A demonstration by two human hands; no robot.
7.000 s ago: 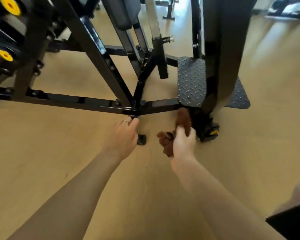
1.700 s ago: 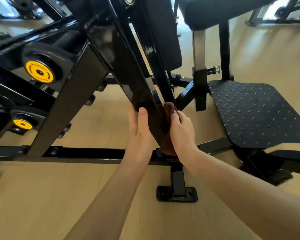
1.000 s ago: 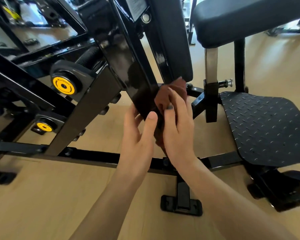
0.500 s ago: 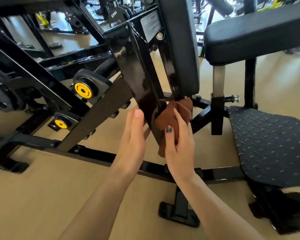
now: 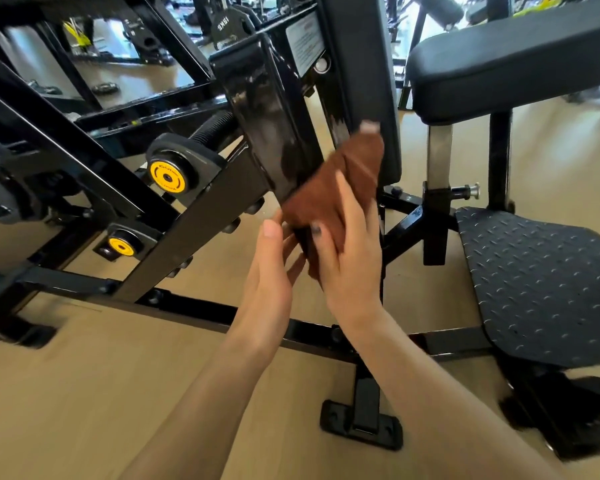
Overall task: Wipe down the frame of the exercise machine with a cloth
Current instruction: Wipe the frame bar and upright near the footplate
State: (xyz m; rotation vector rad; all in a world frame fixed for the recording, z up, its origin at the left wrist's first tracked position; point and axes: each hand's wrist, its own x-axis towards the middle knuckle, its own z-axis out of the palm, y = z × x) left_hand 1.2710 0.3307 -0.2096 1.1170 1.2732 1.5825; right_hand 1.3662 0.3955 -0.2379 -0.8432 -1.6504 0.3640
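On the far left we see two yellow end caps (image 5: 167,175) on the black frame, and from them a matt brace (image 5: 194,237) climbs to the right until it meets the glossy black beam (image 5: 267,112), the part of the machine frame that we judge is now being wiped. This beam has its long axis slanted: the top leans away to the upper left, the lower end comes down toward us and to the right. Next comes our left hand (image 5: 271,271), just below the beam's lower end, its fingers straight and relaxed, holding nothing; whether the fingertips touch the metal we cannot tell. Just right of it, our right hand (image 5: 347,251) pinches the brown cloth (image 5: 329,192) between the thumb and the other fingers, and presses it on the beam's right edge. The cloth lies along the beam, up and away from the fingers. So the right hand is the nearer one for the stroke, which we think should follow the beam's axis upward. On the far right stands the checkered footplate (image 5: 541,282).
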